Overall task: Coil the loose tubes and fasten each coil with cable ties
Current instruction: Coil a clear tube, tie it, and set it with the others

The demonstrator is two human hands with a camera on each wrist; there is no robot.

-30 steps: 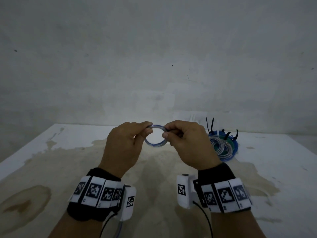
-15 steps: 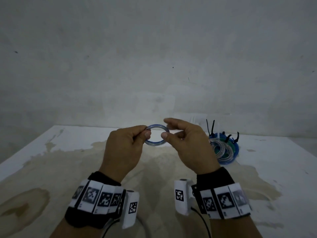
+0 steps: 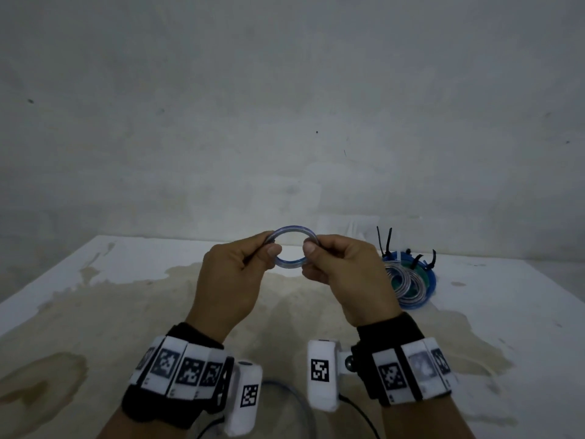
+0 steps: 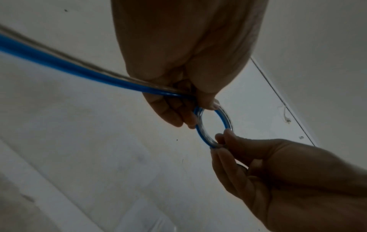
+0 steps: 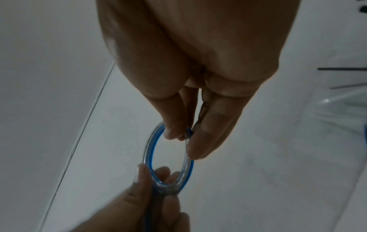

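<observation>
A small ring of blue and clear tubes (image 3: 292, 231) is held up above the table between both hands. My left hand (image 3: 234, 274) pinches its left side with thumb and fingers. My right hand (image 3: 342, 267) pinches its right side. In the left wrist view the loose tails of the blue and clear tubes (image 4: 59, 62) run out of my left hand (image 4: 188, 100) toward the lower left, and the ring (image 4: 200, 131) spans to my right hand (image 4: 258, 164). The right wrist view shows the ring (image 5: 152, 150) upright between my right hand (image 5: 190, 135) and my left hand (image 5: 147, 188).
A pile of finished coils (image 3: 408, 280) in blue, green and clear, bound with black cable ties (image 3: 384, 242), lies on the table to the right. The white table (image 3: 95, 312) is stained brown. A grey wall stands close behind. A tube loop (image 3: 297, 397) hangs near my wrists.
Both hands have lifted the ring a little and spread apart. The ring has grown wider, with each hand now pinching an opposite side.
</observation>
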